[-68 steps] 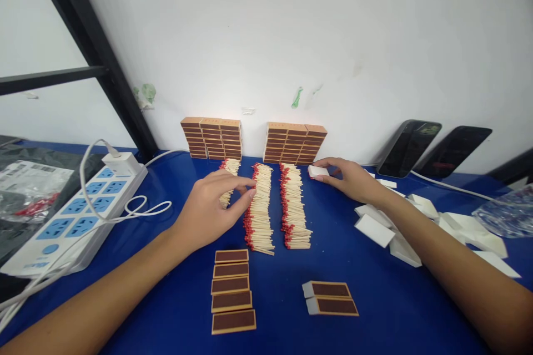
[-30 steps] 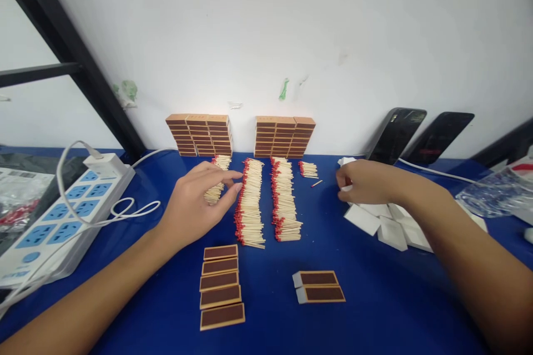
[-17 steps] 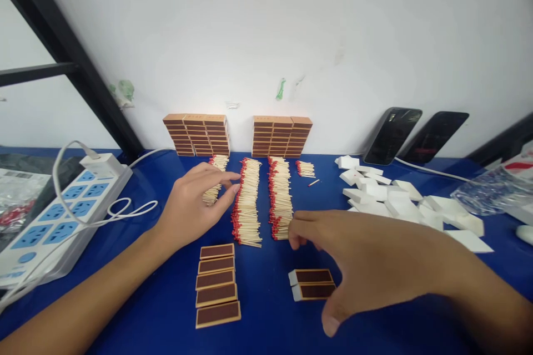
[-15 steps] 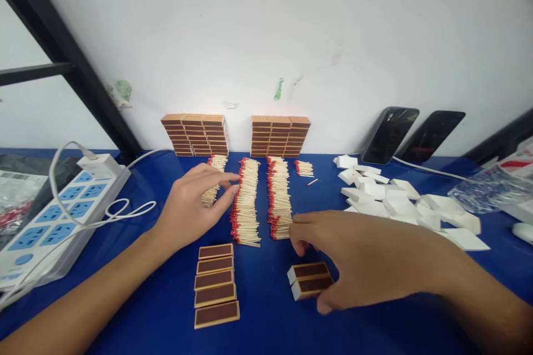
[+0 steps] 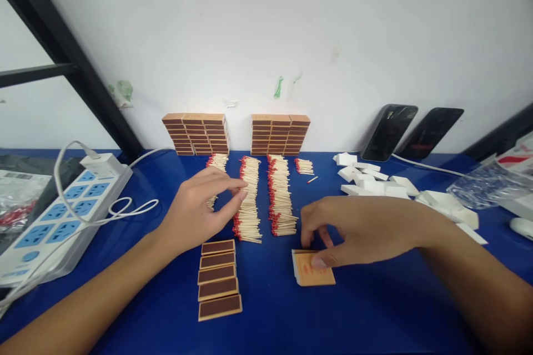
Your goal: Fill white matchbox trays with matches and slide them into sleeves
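In the head view, gripping an orange matchbox (image 5: pixel 318 277) with the right hand (image 5: pixel 362 230), thumb pressed on the printed face and fingers closed in from behind; low on the blue bench (image 5: pixel 266 305), right of centre. Partly covered by that hand, so cannot tell whether one box or several together. With the left hand (image 5: pixel 204 206), holding nothing visible, thumb and forefinger a narrow gap apart over the left edge of the middle match row (image 5: pixel 250 205); cannot tell whether touching. Largely hidden by that hand, the left match row (image 5: pixel 218 161); farther right, the right match row (image 5: pixel 280 194), then a small match pile (image 5: pixel 305 166) with a single match (image 5: pixel 312 179) just beside. Nearer than the left hand, a column of five dark-sided matchboxes (image 5: pixel 217 274). Against the wall (image 5: pixel 250 28), a left stack (image 5: pixel 195 134) and a right stack (image 5: pixel 280 135) of matchboxes. Far right, a heap of white trays (image 5: pixel 375 187), partly blocked by the right hand, plus two leaning phones (image 5: pixel 389 132). Far left, a power strip (image 5: pixel 72 212) with plug (image 5: pixel 104 166) and looping white cable (image 5: pixel 57 177).
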The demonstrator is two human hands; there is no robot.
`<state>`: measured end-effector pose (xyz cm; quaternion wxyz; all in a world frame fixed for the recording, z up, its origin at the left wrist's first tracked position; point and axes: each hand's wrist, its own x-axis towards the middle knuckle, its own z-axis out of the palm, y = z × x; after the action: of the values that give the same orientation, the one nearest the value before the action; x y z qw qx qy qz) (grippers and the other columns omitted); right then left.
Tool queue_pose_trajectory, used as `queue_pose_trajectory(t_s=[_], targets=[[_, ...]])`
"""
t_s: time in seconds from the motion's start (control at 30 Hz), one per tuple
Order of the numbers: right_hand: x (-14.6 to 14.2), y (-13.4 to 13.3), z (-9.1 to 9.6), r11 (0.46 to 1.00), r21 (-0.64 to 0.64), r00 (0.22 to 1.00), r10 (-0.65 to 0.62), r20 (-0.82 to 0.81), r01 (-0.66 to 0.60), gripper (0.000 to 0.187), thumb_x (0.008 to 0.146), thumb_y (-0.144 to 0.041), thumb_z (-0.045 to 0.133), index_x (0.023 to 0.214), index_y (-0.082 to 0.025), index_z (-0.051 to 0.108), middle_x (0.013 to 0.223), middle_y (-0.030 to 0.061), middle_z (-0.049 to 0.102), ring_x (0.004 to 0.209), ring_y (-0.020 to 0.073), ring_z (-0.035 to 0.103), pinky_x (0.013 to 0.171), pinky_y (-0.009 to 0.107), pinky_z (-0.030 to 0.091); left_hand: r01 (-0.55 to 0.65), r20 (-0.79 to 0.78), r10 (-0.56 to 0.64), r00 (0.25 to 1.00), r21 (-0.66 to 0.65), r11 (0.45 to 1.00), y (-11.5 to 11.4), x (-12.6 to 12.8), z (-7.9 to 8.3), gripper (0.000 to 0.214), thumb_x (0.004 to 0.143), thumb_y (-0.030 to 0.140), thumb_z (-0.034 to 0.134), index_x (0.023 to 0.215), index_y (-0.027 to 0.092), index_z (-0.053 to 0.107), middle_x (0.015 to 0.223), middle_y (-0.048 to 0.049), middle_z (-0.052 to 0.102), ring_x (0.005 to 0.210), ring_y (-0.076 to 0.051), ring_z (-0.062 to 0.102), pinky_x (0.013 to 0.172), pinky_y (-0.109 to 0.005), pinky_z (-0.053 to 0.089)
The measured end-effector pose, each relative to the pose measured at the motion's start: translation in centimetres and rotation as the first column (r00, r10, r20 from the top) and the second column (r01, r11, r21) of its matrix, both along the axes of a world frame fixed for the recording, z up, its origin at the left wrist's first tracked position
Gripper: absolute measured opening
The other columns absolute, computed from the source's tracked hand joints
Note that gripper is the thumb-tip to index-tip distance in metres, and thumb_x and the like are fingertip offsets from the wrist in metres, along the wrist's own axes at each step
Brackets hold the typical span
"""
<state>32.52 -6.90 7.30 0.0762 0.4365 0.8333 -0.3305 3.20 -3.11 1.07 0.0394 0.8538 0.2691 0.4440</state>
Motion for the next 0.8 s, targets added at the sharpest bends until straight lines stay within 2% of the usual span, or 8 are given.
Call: queue_pose_trajectory(t_s=[0.07,0.13,0.23,0.33,0.43,0.57,0.67,0.8], targets=[[0.0,-0.6,-0.1,0.995,0.091,0.999,-0.032,0.023,0.03,0.034,0.085,-0.055,0.075,0.104,-0.027,0.076,0.096,0.0039,0.076,0.081,0.0245,0.072,0.068,0.035,0.054,-0.009,-0.008,0.009,1.0,-0.005,1.0,0.1,0.0,0.0,0.015,0.095,0.016,0.072,0.107,0.022,0.078,0.089,-0.0025,0.079,0.085,-0.018,0.07,0.082,-0.035,0.059],[-0.2,-1.2,-0.2,0.993,0.113,0.997,-0.046,0.056,0.039,0.038,0.078,-0.057,0.08,0.102,-0.028,0.073,0.096,0.0031,0.075,0.078,0.0249,0.07,0.062,0.034,0.05,-0.01,-0.006,0.01,1.0,0.0,1.0,0.2,0.0,0.1,0.014,0.094,0.016,0.072,0.106,0.022,0.078,0.088,-0.0023,0.08,0.084,-0.018,0.07,0.082,-0.035,0.059],[-0.7,-2.0,-0.5,0.989,0.146,0.994,-0.041,0.105,0.026,0.033,0.071,-0.046,0.086,0.092,-0.027,0.069,0.093,0.0021,0.073,0.077,0.0252,0.067,0.057,0.032,0.043,0.012,-0.009,-0.012,1.0,-0.002,1.0,0.0,0.2,0.3,0.015,0.093,0.015,0.074,0.106,0.022,0.078,0.085,-0.0017,0.079,0.083,-0.018,0.07,0.082,-0.035,0.058],[-1.0,-2.1,-0.6,0.984,0.172,0.996,-0.048,0.079,0.033,0.025,0.076,-0.043,0.082,0.087,-0.026,0.067,0.091,0.0018,0.072,0.074,0.0235,0.065,0.058,0.031,0.04,0.068,-0.02,-0.069,0.997,-0.041,0.997,-0.6,0.5,0.7,0.019,0.091,0.018,0.076,0.11,0.022,0.077,0.086,-0.0025,0.078,0.083,-0.019,0.07,0.083,-0.038,0.059],[-1.3,-1.5,-0.6,0.963,0.26,0.997,-0.064,-0.035,0.071,0.022,0.084,-0.045,0.077,0.09,-0.026,0.068,0.093,0.002,0.074,0.076,0.0223,0.065,0.062,0.032,0.043,0.146,-0.038,-0.15,0.988,-0.081,0.986,-1.3,0.8,0.9,0.034,0.086,0.026,0.084,0.118,0.021,0.074,0.092,-0.0045,0.078,0.087,-0.021,0.071,0.084,-0.039,0.059],[-2.2,-0.4,-1.3,0.874,0.448,0.964,-0.079,-0.253,0.189,0.034,0.089,-0.053,0.076,0.111,-0.027,0.071,0.104,0.0039,0.076,0.087,0.0242,0.068,0.073,0.035,0.049,0.155,-0.058,-0.159,0.986,-0.073,0.985,-1.8,1.1,0.5,0.054,0.081,0.032,0.09,0.129,0.02,0.069,0.098,-0.006,0.079,0.089,-0.021,0.071,0.084,-0.039,0.058],[-2.9,0.1,-2.2,0.866,0.426,0.908,-0.069,-0.413,0.26,0.035,0.093,-0.05,0.075,0.12,-0.028,0.072,0.105,0.0037,0.078,0.085,0.0216,0.07,0.07,0.033,0.052,0.118,-0.058,-0.12,0.991,-0.038,0.992,-1.5,1.0,0.1,0.043,0.085,0.03,0.087,0.124,0.02,0.071,0.096,-0.0057,0.078,0.088,-0.02,0.07,0.083,-0.036,0.058],[-3.5,0.5,-3.3,0.886,0.294,0.799,-0.128,-0.587,0.358,0.037,0.09,-0.048,0.078,0.122,-0.029,0.074,0.106,0.0034,0.078,0.088,0.0209,0.072,0.065,0.031,0.055,0.034,-0.028,-0.036,0.999,-0.059,0.998,-1.1,0.7,0.2,0.04,0.085,0.03,0.087,0.122,0.021,0.072,0.106,-0.0078,0.078,0.098,-0.022,0.073,0.089,-0.036,0.058]])
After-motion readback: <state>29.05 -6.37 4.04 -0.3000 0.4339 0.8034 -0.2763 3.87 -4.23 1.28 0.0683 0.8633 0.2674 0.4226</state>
